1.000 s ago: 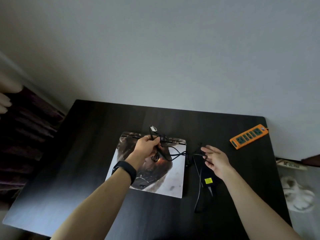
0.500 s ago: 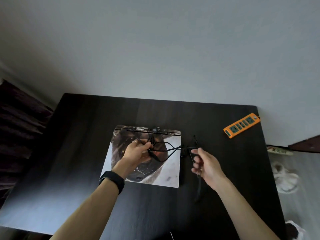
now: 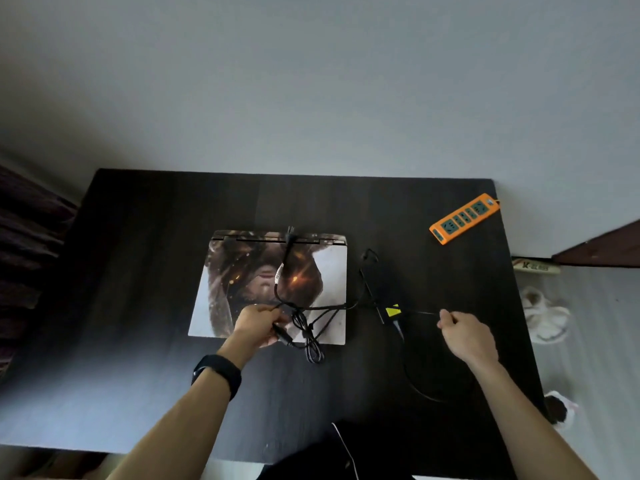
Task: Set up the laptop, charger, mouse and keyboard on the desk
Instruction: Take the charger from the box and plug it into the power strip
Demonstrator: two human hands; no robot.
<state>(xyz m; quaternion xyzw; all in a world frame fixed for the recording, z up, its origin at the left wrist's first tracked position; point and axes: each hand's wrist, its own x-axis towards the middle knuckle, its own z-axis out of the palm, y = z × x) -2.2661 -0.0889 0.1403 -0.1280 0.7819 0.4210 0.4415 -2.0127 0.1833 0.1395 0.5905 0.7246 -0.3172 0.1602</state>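
Dark desk [image 3: 138, 341] spans most of the view, far edge against the wall. A wide stretch of bare top runs from the left edge to the closed laptop [image 3: 242, 271], which lies mid-desk, hinge toward the far edge. Left hand [image 3: 258, 323] at the laptop's near edge, fingers curled round a bunched black cable [image 3: 282, 268] that runs up over the lid. Right hand [image 3: 467, 336] nearer the right edge, pinching a thin lead from the charger brick [image 3: 384, 299], which lies just right of the laptop. Orange power strip [image 3: 464, 218] near the far right corner, well apart. Black wristband [image 3: 216, 374] on left wrist.
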